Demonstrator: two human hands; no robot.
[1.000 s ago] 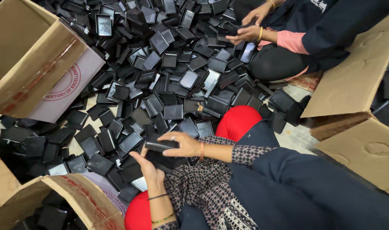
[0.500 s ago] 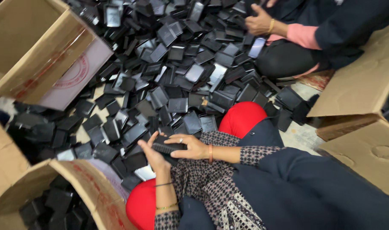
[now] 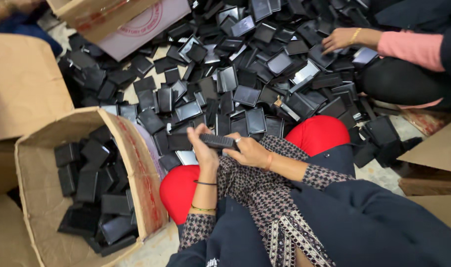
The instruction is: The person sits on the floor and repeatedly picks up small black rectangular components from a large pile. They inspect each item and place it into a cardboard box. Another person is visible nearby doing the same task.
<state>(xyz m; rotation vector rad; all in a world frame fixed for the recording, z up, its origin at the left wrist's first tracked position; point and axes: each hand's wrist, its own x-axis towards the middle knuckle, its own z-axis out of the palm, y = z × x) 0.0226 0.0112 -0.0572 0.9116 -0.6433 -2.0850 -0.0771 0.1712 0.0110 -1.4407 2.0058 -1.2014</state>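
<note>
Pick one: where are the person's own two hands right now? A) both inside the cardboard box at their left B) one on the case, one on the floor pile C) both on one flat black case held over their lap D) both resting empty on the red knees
C: the left hand and right hand both grip one flat black case over the lap, beside the open cardboard box that holds more black cases.

A brown open box stands at the lower left with black cases inside. A second box lies tipped at the top, with a round red stamp on its white side. More brown cardboard sits at the right edge.
</note>
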